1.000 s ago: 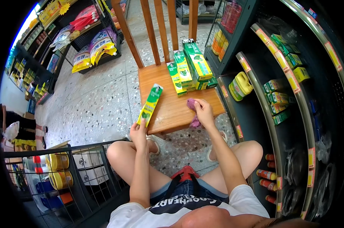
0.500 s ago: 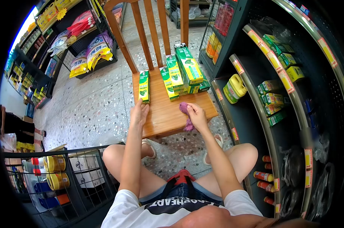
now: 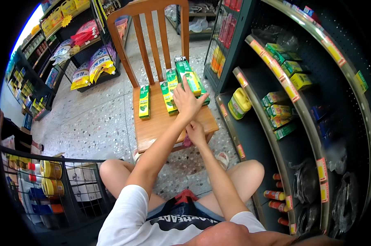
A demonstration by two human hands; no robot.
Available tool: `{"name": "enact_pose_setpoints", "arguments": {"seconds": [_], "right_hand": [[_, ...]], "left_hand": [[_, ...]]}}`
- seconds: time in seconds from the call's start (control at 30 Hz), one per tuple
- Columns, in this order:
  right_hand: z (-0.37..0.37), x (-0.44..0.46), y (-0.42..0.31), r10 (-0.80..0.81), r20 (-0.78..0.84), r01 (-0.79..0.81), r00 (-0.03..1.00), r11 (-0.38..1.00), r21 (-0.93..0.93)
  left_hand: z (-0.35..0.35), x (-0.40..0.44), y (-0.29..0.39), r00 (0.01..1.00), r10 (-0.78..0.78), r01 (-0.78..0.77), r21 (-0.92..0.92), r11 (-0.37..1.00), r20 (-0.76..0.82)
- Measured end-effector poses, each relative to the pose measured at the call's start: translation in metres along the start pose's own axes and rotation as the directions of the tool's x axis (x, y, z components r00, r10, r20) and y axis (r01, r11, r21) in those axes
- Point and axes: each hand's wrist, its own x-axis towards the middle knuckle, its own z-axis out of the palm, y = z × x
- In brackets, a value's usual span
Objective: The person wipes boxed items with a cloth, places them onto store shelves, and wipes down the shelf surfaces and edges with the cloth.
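Note:
My left hand [image 3: 187, 101] is over the stacked toothpaste boxes on the wooden chair seat [image 3: 152, 135], fingers spread and thumb out to the right. Whether the fingertips touch the top toothpaste box [image 3: 181, 67] I cannot tell; the hand hides part of the stack. A narrow toothpaste box [image 3: 166, 96] stands out at the stack's left side. Apart from these, a single toothpaste box [image 3: 144, 102] lies on the seat's left. Near the seat's front right edge, my right hand [image 3: 196, 132] is closed on a purple cloth [image 3: 187, 142], mostly hidden by the fingers.
Curved shelves [image 3: 271, 123] run along my right, holding small boxes, a yellow jug [image 3: 239, 103] and bottles. A wire rack [image 3: 85, 164] with tubs stands at my lower left. The chair's slatted back [image 3: 150, 41] rises behind the boxes. Bagged goods [image 3: 99, 61] sit farther left.
My left hand has left the single box and crossed right to the stack, its fingers spreading. My right hand has drawn slightly down and left with the cloth. The view has shifted.

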Motion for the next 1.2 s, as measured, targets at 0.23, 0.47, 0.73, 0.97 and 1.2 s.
{"name": "enact_pose_setpoints", "arguments": {"seconds": [0.23,0.47,0.73,0.97,1.2], "right_hand": [[-0.001,0.001,0.004,-0.043,0.001,0.043,0.999,0.999,0.03],[-0.003,0.002,0.021,-0.042,-0.028,0.049,0.999,0.946,0.32],[-0.061,-0.058,0.021,0.164,-0.26,-0.008,0.952,0.858,0.513],[-0.06,-0.077,-0.033,-0.016,-0.369,0.127,0.929,0.952,0.279],[0.014,-0.081,-0.077,-0.464,0.056,0.467,0.884,0.883,-0.046]], "left_hand": [[0.022,0.009,0.002,0.983,-0.181,0.183,0.103,0.978,-0.026],[0.001,-0.002,-0.024,0.99,-0.016,-0.024,-0.286,0.958,-0.137],[-0.079,-0.078,-0.06,0.996,0.059,-0.083,-0.57,0.817,-0.06],[-0.108,-0.157,-0.114,0.958,0.155,0.027,-0.613,0.79,0.242],[-0.108,-0.159,-0.164,0.848,0.186,0.151,-0.564,0.812,0.495]]}}
